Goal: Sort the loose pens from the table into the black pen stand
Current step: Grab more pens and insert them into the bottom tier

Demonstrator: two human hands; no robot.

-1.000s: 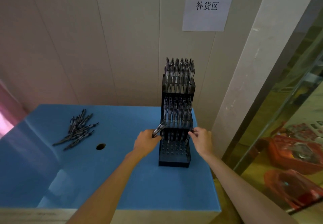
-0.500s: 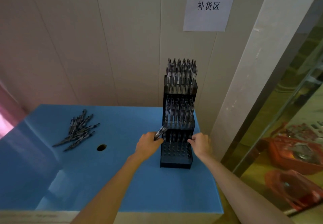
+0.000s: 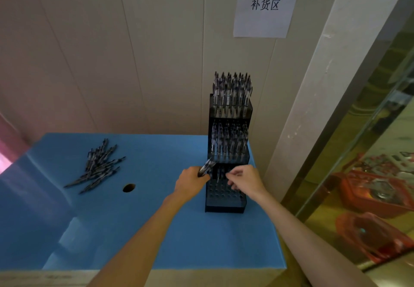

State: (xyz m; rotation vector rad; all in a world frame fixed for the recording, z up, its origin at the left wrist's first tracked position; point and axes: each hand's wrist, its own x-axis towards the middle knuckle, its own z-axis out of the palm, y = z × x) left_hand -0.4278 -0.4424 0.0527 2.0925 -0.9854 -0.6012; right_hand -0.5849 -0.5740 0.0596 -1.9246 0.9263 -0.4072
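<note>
A black three-tier pen stand (image 3: 226, 203) stands at the right of the blue table (image 3: 156, 230). Its top and middle tiers are packed with pens; the lowest tier holds a few at its back. My left hand (image 3: 190, 182) grips a small bunch of pens (image 3: 206, 167) at the stand's left side. Over the lowest tier, my right hand (image 3: 245, 180) pinches one pen (image 3: 218, 178) that stands upright, tip down. A pile of loose pens (image 3: 98, 163) lies at the table's far left.
A round hole (image 3: 129, 187) sits in the table top between the pile and my left hand. A panelled wall with a paper sign (image 3: 265, 12) rises behind. Red containers (image 3: 376, 192) lie on the floor to the right, past the table's right edge.
My right hand has moved from the stand's right edge leftward over the lowest tier and now pinches a pen there. My left hand keeps its bunch in the same place.
</note>
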